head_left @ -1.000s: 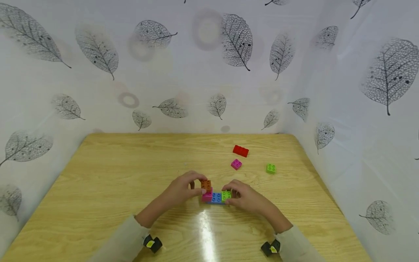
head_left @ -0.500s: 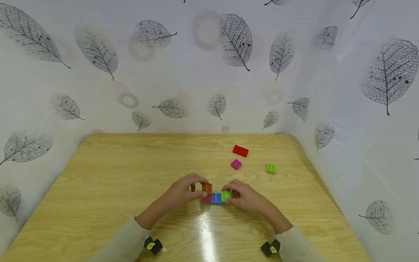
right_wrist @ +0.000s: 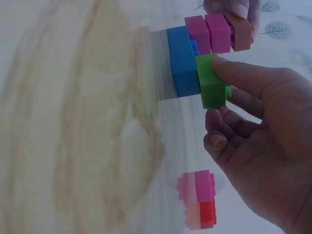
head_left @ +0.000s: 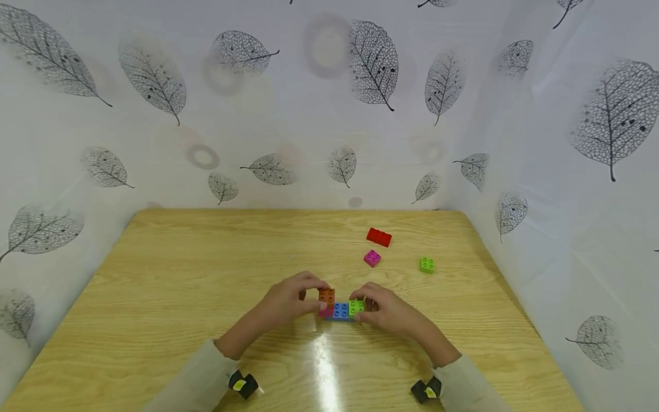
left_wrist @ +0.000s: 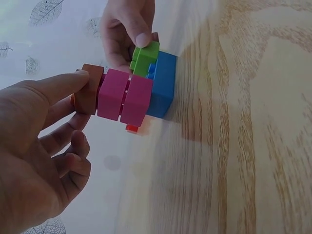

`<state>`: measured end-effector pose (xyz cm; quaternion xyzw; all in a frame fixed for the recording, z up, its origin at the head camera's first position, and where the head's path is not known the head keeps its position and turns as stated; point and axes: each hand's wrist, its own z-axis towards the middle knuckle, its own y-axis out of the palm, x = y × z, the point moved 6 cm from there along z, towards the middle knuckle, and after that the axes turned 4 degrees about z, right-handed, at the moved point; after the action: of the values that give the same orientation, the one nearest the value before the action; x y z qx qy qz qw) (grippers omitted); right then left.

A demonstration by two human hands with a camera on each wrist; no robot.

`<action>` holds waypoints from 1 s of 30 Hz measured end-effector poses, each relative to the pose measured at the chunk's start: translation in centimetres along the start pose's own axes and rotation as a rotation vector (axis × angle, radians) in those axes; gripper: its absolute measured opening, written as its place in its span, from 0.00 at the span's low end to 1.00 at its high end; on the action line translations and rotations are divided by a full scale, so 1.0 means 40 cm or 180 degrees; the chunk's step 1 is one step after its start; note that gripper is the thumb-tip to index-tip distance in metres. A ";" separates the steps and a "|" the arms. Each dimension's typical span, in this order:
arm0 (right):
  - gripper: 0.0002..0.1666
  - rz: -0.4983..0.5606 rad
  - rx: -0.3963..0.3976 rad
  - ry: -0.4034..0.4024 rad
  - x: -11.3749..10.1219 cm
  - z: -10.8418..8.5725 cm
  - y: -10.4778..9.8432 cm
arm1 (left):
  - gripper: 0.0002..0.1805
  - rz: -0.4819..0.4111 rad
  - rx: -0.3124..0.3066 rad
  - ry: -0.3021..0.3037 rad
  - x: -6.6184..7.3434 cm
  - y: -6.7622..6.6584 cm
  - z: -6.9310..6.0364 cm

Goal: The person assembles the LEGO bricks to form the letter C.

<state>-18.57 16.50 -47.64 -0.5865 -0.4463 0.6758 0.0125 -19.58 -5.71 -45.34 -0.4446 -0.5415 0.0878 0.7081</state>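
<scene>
In the head view my left hand pinches an orange toy brick between thumb and finger. It sits at the top of a stack of two pink bricks, on the left end of a long blue brick that lies on the table. Narrow gaps show between the stacked bricks in the left wrist view. My right hand pinches a lime green brick on the blue brick's right end. Blue studs show between the pink stack and the green brick.
Beyond the hands on the wooden table lie a red brick, a loose pink brick and a second green brick. A leaf-patterned cloth hangs around the back and sides.
The left hand has lowered the orange brick slightly toward the blue brick and a little to the right; it now covers most of the pink below. The right hand has stayed in place.
</scene>
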 end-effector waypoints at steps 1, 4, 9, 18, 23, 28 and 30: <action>0.21 0.0001 -0.0003 -0.0002 0.000 0.000 0.000 | 0.19 0.0021 -0.0001 -0.0007 -0.001 0.000 0.000; 0.21 0.0001 -0.0007 -0.0010 0.001 0.000 0.001 | 0.19 0.0079 -0.0003 -0.0026 0.000 0.001 0.002; 0.21 -0.0009 0.0010 -0.0062 0.000 -0.001 0.000 | 0.19 0.0200 -0.0044 -0.0041 0.008 -0.001 0.004; 0.21 -0.0057 0.0019 -0.0131 -0.004 -0.002 -0.002 | 0.19 0.0203 -0.0075 -0.0033 0.015 0.000 0.002; 0.21 -0.0045 -0.0008 -0.0084 -0.002 -0.004 -0.004 | 0.17 -0.0008 -0.0067 -0.0023 0.007 0.007 0.001; 0.21 -0.0097 -0.0013 -0.0094 0.000 -0.004 -0.007 | 0.17 -0.0350 -0.0151 -0.0030 -0.004 0.011 0.008; 0.21 -0.0121 -0.0016 -0.0094 0.001 -0.004 -0.008 | 0.19 -0.0496 -0.0188 -0.0061 -0.009 0.009 0.015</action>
<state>-18.61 16.81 -47.47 -0.5679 -0.4591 0.6830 0.0173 -20.09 -5.41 -45.83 -0.4210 -0.5835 0.0207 0.6941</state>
